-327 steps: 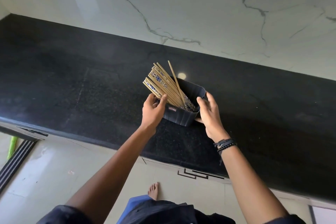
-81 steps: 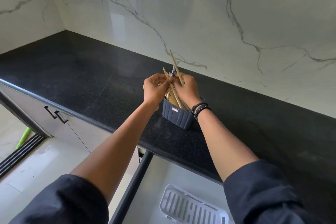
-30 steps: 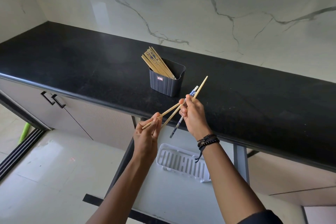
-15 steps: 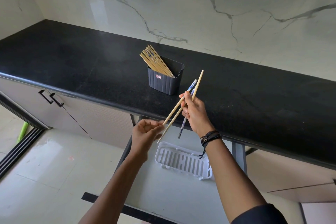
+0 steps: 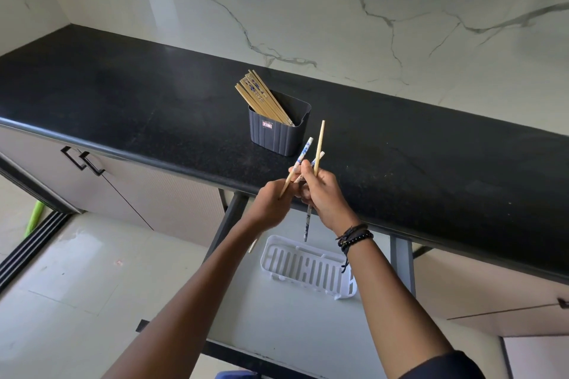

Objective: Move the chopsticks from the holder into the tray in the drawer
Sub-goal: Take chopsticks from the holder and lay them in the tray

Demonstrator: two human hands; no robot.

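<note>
Left hand: closed around the lower part of a tilted chopstick that has a blue-and-white top end.
Right hand: fingers curled; it grips a plain chopstick, almost upright, and a patterned chopstick whose lower end hangs down above the tray.
Place of the hands: close together, in front of the counter edge, above the open drawer.
Holder: dark and ribbed; it stands on the black counter, behind the hands.
Chopstick bundle: in the holder, leaning to the left.
Tray: white and slotted; it lies in the drawer, under the hands.
Bracelets: dark, on the right wrist.
</note>
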